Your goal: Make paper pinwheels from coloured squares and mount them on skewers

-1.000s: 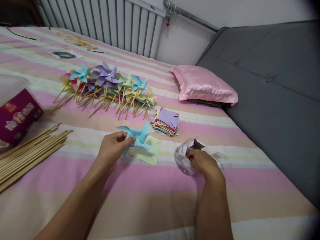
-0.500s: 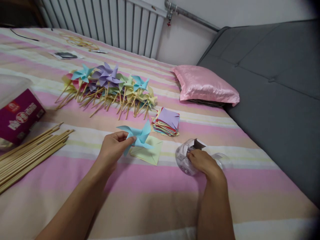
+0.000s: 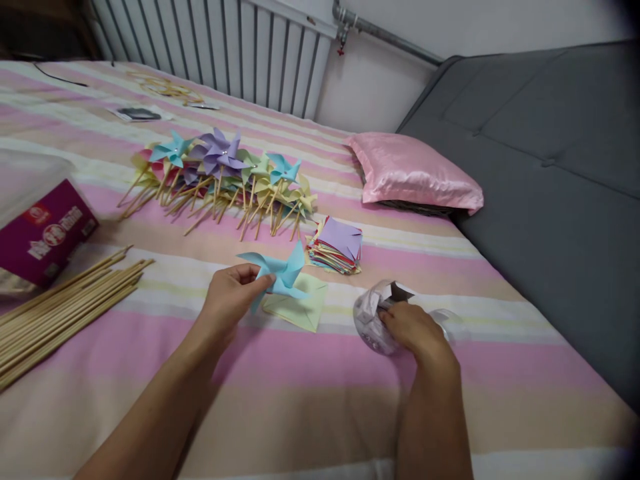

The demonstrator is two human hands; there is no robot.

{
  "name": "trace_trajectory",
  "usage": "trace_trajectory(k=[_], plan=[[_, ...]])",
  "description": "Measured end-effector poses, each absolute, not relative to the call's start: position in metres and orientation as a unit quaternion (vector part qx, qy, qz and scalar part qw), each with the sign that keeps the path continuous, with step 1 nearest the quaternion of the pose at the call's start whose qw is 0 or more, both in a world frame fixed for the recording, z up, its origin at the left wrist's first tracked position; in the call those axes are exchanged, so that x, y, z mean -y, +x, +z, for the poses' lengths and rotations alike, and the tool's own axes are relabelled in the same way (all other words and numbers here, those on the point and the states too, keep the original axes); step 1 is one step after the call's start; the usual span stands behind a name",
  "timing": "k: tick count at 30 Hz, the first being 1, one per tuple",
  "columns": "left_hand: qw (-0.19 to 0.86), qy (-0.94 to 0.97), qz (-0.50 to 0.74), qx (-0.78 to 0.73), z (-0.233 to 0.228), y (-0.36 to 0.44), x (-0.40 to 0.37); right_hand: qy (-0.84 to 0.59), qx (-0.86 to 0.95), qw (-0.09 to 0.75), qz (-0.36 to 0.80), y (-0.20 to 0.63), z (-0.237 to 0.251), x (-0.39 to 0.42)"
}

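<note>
- The left hand (image 3: 227, 300) pinches a folded blue paper pinwheel head (image 3: 277, 272) at its centre and holds it just above the striped bedspread (image 3: 300, 393), over a pale yellow-green paper square (image 3: 297, 307) lying flat.
- The right hand (image 3: 410, 328) is closed around a small clear plastic container (image 3: 373, 317) at about 3 o'clock from the blue head, fingertips at its open mouth; what is inside is too small to tell.
- Judged from this, the step in hand is fetching a fastener from the container for the blue head; it has no stick on it yet.
- The next move calls for a fine pinch in the container's mouth while the left hand keeps the folded tips gathered at the centre.
- A bundle of bare wooden sticks (image 3: 60, 307) lies at 9 o'clock from the left hand, well apart.
- Finished pinwheels (image 3: 225, 173) on sticks lie heaped at 11 o'clock; a stack of coloured paper squares (image 3: 336, 245) sits just beyond the blue head at 1 o'clock.
- A purple box (image 3: 45, 237) sits at the left edge, a pink pillow (image 3: 413, 175) at 1 o'clock, farther off.
</note>
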State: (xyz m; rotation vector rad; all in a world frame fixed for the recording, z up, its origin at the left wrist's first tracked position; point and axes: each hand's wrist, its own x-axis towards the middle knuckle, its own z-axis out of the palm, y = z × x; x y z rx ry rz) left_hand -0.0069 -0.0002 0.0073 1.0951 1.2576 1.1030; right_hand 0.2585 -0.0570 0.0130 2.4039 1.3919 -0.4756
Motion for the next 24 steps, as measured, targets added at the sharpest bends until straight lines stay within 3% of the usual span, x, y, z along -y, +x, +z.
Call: trace_trajectory(k=[13, 24], plan=[[0.535, 0.45, 0.482, -0.529, 0.007, -0.008, 0.001, 0.839, -0.492, 0.171, -0.159, 0.266, 0.009, 0.06], [0.542, 0.445, 0.476, -0.531, 0.009, -0.008, 0.001, 0.83, -0.492, 0.139, -0.223, 0.271, 0.007, 0.062]])
